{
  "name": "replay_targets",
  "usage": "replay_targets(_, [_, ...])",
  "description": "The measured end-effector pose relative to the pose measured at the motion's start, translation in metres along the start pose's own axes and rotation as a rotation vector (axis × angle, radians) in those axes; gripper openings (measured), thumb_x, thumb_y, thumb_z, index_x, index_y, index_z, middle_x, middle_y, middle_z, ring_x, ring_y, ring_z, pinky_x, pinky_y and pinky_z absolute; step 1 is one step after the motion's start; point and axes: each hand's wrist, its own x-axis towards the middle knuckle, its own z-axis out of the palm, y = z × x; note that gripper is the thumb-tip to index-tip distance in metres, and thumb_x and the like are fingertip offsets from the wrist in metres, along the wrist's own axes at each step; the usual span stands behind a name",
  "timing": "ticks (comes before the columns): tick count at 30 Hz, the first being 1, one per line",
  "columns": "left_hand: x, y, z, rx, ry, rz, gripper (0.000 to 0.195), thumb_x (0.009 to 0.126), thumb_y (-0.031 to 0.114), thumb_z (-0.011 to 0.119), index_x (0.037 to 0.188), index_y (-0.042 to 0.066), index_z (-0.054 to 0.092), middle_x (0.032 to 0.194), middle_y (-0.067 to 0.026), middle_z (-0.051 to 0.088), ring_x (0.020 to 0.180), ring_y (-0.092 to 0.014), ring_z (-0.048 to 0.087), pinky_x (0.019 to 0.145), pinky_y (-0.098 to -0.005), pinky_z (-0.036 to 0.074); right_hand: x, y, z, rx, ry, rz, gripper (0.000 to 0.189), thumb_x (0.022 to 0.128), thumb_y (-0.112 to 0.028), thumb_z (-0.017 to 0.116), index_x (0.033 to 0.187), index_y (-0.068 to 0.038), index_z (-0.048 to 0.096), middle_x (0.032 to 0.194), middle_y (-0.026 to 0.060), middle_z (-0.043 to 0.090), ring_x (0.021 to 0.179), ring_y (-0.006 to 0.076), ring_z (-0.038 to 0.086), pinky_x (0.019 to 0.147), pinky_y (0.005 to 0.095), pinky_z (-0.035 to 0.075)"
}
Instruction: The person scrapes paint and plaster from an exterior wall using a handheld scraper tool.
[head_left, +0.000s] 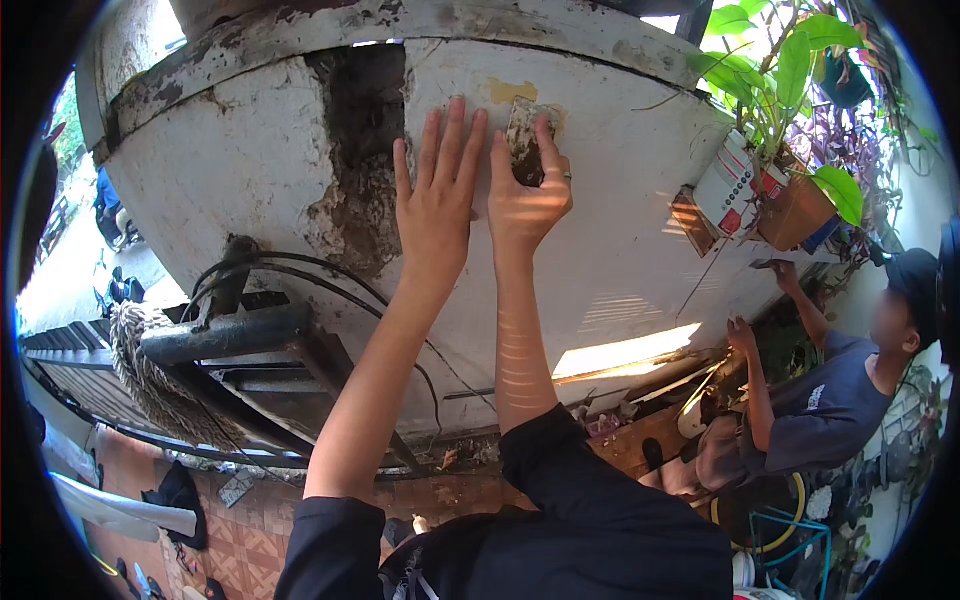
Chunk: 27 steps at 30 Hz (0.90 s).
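My left hand (442, 180) lies flat with spread fingers on a white painted wall (607, 195), just right of a broken strip of bare masonry (365, 142). Beside it, my right hand (531, 195) grips a worn, paint-stained block or scraper blade (527, 139) between thumb and fingers, pressed against the wall; its exact kind cannot be told. A yellowish patch (513, 91) shows on the wall just above the block. The wall's paint is chipped along the edges of the masonry strip.
A co-worker (832, 397) at the right holds a flat tool at the same wall. Potted plants (795, 206) hang at the upper right. A metal gate frame (225, 337) with black cables and a rope mop (150, 375) stands at the lower left, above a tiled floor (247, 540).
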Motion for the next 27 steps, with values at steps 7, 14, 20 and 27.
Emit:
replay_targets(7, [0.0,-0.001,0.003,0.054,0.011,-0.013,0.066,0.086,0.022,0.053,0.148,0.025,0.033,0.155,0.0017,0.027,0.142,-0.018,0.027,0.116,-0.0507,0.014,-0.007,-0.013,0.017,0.08,0.095,0.1,0.044,0.079,-0.012,0.075,0.117,0.006,0.063,0.109,0.0208,0.066,0.099,0.0271,0.066,0.087,0.035,0.05])
replay_targets(14, [0.0,-0.005,0.001,0.075,-0.007,-0.007,0.069,0.084,0.033,0.055,0.149,0.027,0.032,0.156,0.0028,0.026,0.143,-0.017,0.026,0.116,-0.0531,0.012,-0.009,-0.023,0.026,0.142,0.141,0.194,0.044,0.08,-0.012,0.072,0.117,0.009,0.061,0.119,0.0219,0.063,0.108,0.0285,0.062,0.095,0.0343,0.046])
replay_targets(20, [0.001,-0.001,0.002,0.035,-0.006,-0.027,0.068,0.084,0.035,0.055,0.148,0.028,0.033,0.156,0.0043,0.026,0.142,-0.016,0.026,0.113,-0.06,0.01,-0.007,-0.025,0.024,0.108,0.154,0.184,0.045,0.08,-0.012,0.073,0.117,0.01,0.061,0.116,0.022,0.064,0.107,0.0275,0.063,0.094,0.0343,0.047])
replay_targets(27, [0.001,-0.004,0.002,0.102,0.004,-0.023,0.069,0.082,0.037,0.055,0.147,0.03,0.034,0.155,0.0062,0.026,0.142,-0.014,0.027,0.111,-0.065,0.008,-0.009,-0.025,0.029,0.123,0.183,0.176,0.045,0.079,-0.013,0.073,0.116,0.01,0.061,0.114,0.0215,0.065,0.105,0.0275,0.064,0.093,0.0344,0.047])
